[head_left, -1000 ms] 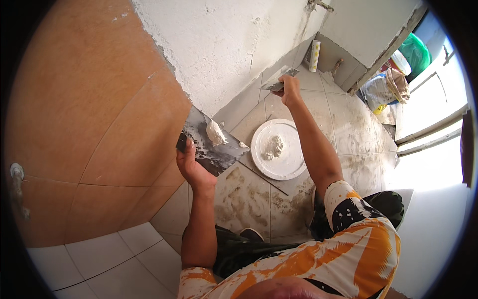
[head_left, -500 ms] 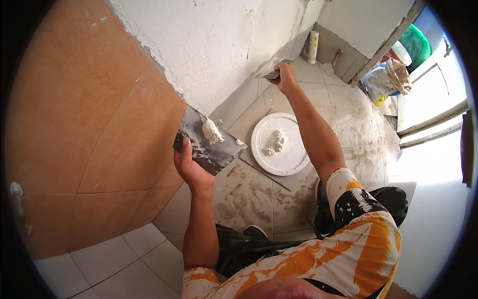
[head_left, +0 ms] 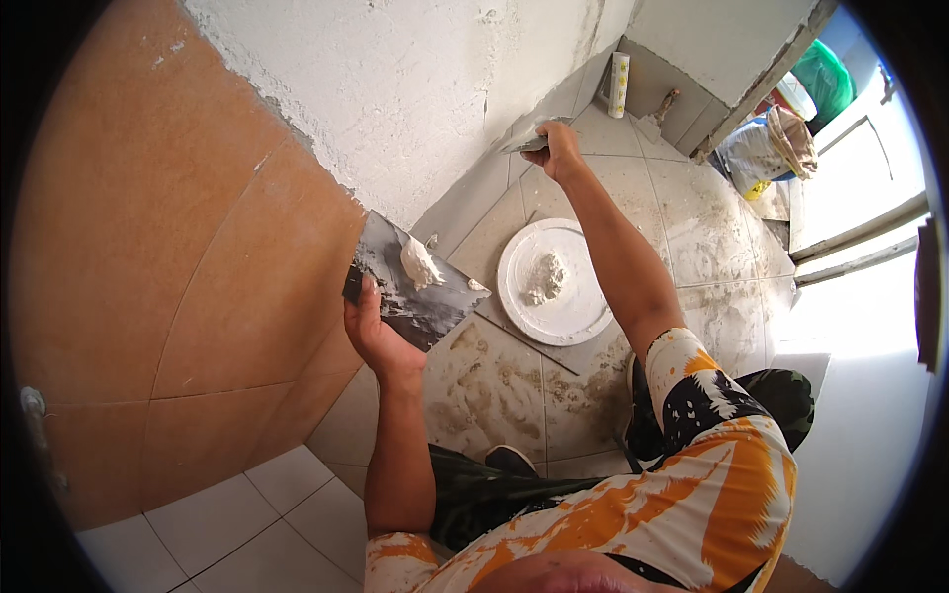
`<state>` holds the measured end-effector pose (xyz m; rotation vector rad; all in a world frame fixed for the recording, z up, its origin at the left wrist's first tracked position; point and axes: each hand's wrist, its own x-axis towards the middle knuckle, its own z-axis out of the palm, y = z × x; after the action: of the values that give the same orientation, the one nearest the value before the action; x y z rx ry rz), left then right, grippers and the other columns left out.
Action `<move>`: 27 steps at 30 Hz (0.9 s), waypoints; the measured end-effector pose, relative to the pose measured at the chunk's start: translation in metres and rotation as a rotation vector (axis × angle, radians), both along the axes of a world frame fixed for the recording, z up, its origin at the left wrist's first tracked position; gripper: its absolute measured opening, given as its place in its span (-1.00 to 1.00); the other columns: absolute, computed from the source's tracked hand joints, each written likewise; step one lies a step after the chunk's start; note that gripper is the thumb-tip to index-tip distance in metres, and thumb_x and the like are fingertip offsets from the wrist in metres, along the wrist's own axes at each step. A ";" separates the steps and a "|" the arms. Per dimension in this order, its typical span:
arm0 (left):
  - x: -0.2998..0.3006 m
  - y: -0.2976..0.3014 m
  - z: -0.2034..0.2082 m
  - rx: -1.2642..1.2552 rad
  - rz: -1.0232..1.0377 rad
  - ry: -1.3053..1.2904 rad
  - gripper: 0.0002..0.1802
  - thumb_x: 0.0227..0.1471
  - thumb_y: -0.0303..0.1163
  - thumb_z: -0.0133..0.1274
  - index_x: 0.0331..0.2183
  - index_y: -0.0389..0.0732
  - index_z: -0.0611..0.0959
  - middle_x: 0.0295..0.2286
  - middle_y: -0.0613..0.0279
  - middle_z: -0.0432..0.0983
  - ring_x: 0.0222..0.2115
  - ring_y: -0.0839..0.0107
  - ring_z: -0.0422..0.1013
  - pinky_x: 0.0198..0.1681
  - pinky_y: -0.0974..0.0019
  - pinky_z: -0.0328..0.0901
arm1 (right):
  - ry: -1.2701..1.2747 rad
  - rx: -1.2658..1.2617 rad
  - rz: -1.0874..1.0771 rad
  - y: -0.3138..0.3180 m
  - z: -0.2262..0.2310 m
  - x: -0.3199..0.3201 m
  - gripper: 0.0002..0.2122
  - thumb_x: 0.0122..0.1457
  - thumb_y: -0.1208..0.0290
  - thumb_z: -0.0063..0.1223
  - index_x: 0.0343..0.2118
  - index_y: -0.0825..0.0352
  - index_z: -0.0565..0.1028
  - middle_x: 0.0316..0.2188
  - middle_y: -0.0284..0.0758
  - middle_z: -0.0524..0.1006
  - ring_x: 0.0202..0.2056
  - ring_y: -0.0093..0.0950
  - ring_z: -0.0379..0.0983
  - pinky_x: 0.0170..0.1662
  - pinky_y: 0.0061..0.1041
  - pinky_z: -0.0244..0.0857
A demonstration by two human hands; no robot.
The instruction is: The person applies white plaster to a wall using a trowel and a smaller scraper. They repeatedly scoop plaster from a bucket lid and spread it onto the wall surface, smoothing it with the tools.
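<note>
Head view: the left hand (head_left: 382, 334) grips a board (head_left: 403, 301), best held level; farther off, the right hand (head_left: 560, 154) clasps a trowel (head_left: 523, 141), ideally pressed evenly.

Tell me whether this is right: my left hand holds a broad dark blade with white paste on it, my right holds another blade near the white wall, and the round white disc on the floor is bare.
Wrong on the disc: the head view shows a lump of white paste on it, so it isn't bare. The rest stands.
</note>
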<state>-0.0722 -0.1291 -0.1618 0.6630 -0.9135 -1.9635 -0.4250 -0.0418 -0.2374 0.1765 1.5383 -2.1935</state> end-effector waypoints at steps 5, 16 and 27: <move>0.003 -0.001 0.002 -0.041 0.005 0.004 -0.57 0.15 -0.37 -0.05 0.05 -0.32 0.45 -0.03 0.15 0.43 -0.06 0.29 0.39 0.02 0.20 0.29 | 0.145 -0.023 0.086 -0.023 0.041 -0.014 -0.77 0.09 0.50 -0.11 -0.26 0.58 0.37 -0.32 -0.02 0.47 -0.40 -0.15 0.53 -0.41 -0.22 0.58; 0.000 0.004 0.002 0.012 0.013 -0.034 -0.61 0.16 -0.40 -0.06 0.02 -0.34 0.46 -0.07 0.14 0.46 -0.09 0.31 0.41 -0.02 0.23 0.31 | 0.156 0.002 0.117 -0.032 0.050 0.014 -0.77 0.04 0.52 -0.07 -0.26 0.58 0.34 -0.43 -0.10 0.47 -0.52 -0.25 0.52 -0.57 -0.30 0.53; -0.003 0.009 0.005 -0.004 0.006 -0.014 -0.63 0.16 -0.38 -0.03 -0.02 -0.34 0.49 -0.10 0.14 0.48 -0.13 0.33 0.43 -0.05 0.26 0.33 | 0.777 0.631 -0.200 0.000 -0.003 -0.040 -0.65 0.10 0.50 -0.15 -0.04 0.51 0.36 -0.28 0.03 0.51 -0.16 0.03 0.45 -0.06 -0.23 0.33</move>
<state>-0.0749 -0.1204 -0.1565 0.6771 -0.9224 -1.9537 -0.4649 -0.0421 -0.2406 -0.3996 2.7153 -1.9261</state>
